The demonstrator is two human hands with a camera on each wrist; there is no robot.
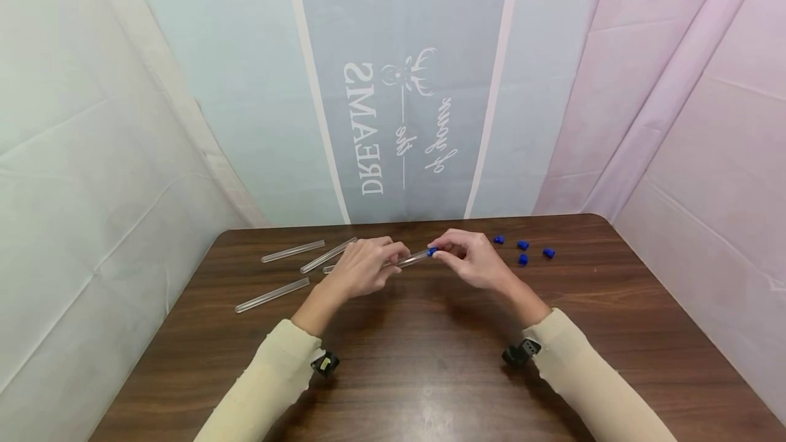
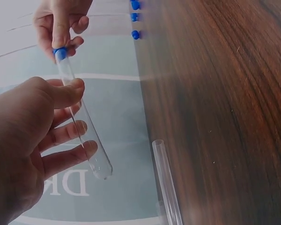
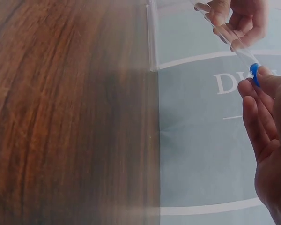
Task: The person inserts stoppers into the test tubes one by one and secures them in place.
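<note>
The left hand (image 1: 368, 266) pinches a clear tube (image 2: 85, 115) along its body, thumb on one side and fingers on the other, the rounded end extending past the fingers. The right hand (image 1: 471, 259) grips a blue cap (image 2: 60, 53) at the tube's mouth between thumb and fingertip. The tube is held aslant above the table (image 1: 424, 374), cap end toward the right hand.

The step in hand looks like fitting the cap; blue shows inside the mouth, but whether it is fully seated I cannot tell. The next move probably calls for a steady left grip and a straight push along the tube's axis, without squeezing hard.

On the table, 4 loose tubes (image 1: 272, 295) lie around the left hand, 1 partly hidden behind it, and 4 loose caps (image 1: 522, 245) sit beyond the right hand.
</note>
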